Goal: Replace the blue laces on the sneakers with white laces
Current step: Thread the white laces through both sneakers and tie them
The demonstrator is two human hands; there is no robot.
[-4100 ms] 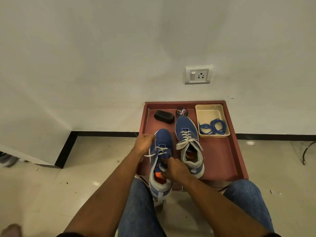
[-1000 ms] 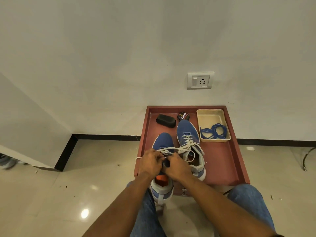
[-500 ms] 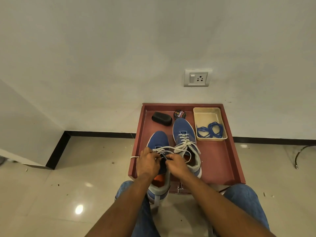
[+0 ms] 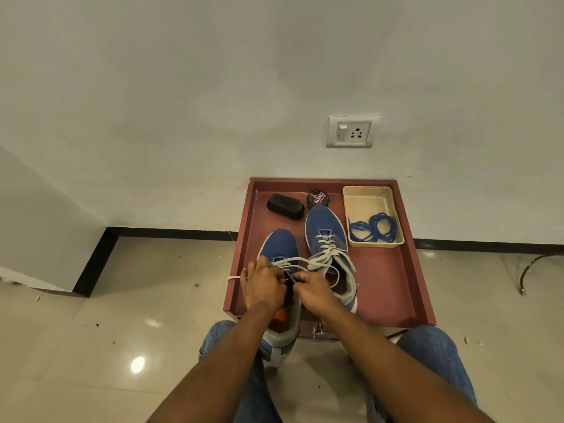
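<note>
Two blue sneakers sit on a red-brown tray (image 4: 384,288). The left sneaker (image 4: 280,245) overhangs the tray's near edge, heel toward me. My left hand (image 4: 262,285) and right hand (image 4: 311,290) meet over its tongue, each pinching the white lace (image 4: 293,260). One lace end sticks out left of my left hand, and other strands run right across the second shoe. The right sneaker (image 4: 326,227) is laced in white. Blue laces (image 4: 374,228) lie coiled in a cream box (image 4: 366,203).
A black brush (image 4: 285,206) and a round polish tin (image 4: 319,198) lie at the tray's back. The tray stands against a white wall with a socket (image 4: 352,132). My knees in jeans flank the tray's near edge. A cable (image 4: 531,270) lies on the tiled floor at right.
About four seconds ago my left hand was out at the shoe's left side pulling lace; since then both hands have come together over the tongue. In the last second they barely moved.
</note>
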